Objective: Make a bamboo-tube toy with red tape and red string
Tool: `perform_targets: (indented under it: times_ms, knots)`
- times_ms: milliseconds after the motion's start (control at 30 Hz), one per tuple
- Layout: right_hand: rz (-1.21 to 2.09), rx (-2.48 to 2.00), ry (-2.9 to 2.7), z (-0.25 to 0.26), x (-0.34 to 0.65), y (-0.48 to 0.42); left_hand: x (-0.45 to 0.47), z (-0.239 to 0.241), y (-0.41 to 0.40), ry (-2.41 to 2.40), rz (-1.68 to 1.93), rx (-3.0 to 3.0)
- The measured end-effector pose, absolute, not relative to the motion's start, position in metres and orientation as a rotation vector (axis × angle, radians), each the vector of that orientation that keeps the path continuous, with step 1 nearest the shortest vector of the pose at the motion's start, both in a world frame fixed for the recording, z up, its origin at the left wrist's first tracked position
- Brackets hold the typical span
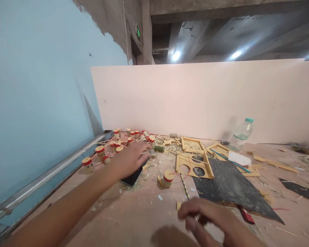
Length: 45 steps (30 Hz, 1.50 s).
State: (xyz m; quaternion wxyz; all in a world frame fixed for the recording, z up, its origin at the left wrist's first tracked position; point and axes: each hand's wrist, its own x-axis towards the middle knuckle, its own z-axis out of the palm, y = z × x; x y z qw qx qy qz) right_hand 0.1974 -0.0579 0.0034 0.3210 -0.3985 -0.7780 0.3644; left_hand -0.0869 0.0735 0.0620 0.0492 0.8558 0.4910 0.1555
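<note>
My left hand [131,158] reaches over a dark phone [131,179], its fingers stretched out and apart. Around its fingertips are a small pale cylinder [152,153], a green bamboo piece [159,149] and a red-banded bamboo cylinder [151,140]. In the foreground, my right hand [211,218] hovers with fingers loosely curved, slightly blurred; I see nothing between thumb and index finger. A patterned pencil-like stick [184,185] passes beneath it, partly hidden. Ahead of that hand stands another red-banded cylinder [168,178], a red thread running from it to a wooden frame with round holes [180,165].
Several red-banded cylinders [100,151] with thin sticks crowd the back left. Behind the table stands a pale partition [185,99]. To the right are a clear bottle [242,134], a black sheet [231,181], a blue stick [230,160] and wood scraps [275,163].
</note>
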Motion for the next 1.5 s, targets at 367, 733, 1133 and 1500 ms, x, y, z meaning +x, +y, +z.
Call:
perform_targets:
  times_ms: [367, 733, 1133, 1500]
  knots:
    - [0.390, -1.191, -2.213, -0.046, 0.211, 0.052, -0.035, -0.008, 0.057, 1.149, 0.581, 2.165]
    - [0.264, -1.134, -2.074, -0.050, 0.220, 0.051, -0.033, -0.032, 0.055, 1.007, 0.794, 1.565]
    - [0.444, -0.907, -2.200, -0.033, 0.207, 0.025, -0.025, -0.024, 0.047, 0.916, 0.860, 1.414]
    - [0.691, -1.011, -2.027, -0.035, 0.202, 0.023, -0.025, -0.008, 0.043, 0.856, 0.804, 1.429]
